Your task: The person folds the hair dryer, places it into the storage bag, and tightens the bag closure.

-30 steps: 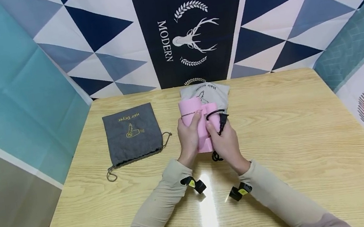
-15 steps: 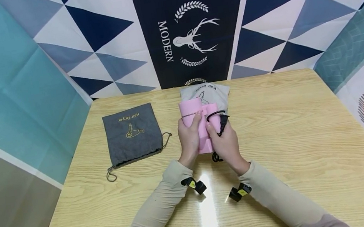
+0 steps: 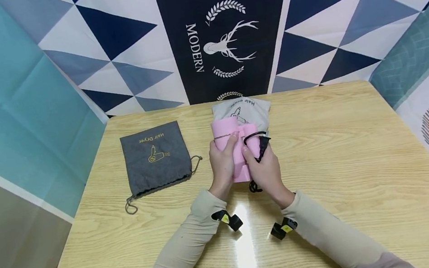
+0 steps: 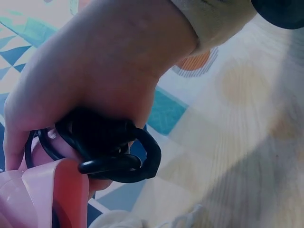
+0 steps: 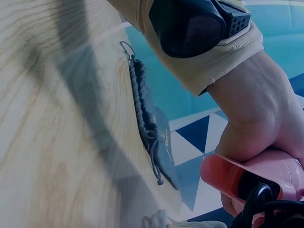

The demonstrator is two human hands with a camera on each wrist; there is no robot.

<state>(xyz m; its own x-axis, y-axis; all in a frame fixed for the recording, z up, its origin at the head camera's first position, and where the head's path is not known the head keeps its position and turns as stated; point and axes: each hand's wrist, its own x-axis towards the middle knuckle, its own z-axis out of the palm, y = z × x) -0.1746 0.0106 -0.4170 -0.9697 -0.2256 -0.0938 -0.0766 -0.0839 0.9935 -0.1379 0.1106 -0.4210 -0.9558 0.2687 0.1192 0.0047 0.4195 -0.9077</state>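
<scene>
A pink folded hair dryer (image 3: 225, 127) is held in both hands near the table's far side. My left hand (image 3: 221, 162) grips its barrel, with the thumb on top. My right hand (image 3: 265, 168) holds the folded handle along with the black power cord (image 3: 255, 134), whose plug lies near the thumb. In the left wrist view, coils of the cord (image 4: 149, 154) hang out below the right hand. The right wrist view shows the left hand (image 5: 261, 114) wrapped around the pink body (image 5: 209, 173). Behind the dryer lies a light grey drawstring bag (image 3: 258, 109) printed "Hair Dryer", partly covered.
A dark grey drawstring bag (image 3: 156, 160), also printed "Hair Dryer", lies flat at the left of the wooden table (image 3: 345, 157). A patterned cloth wall (image 3: 135, 39) rises at the table's back edge. A small camera is strapped to each wrist.
</scene>
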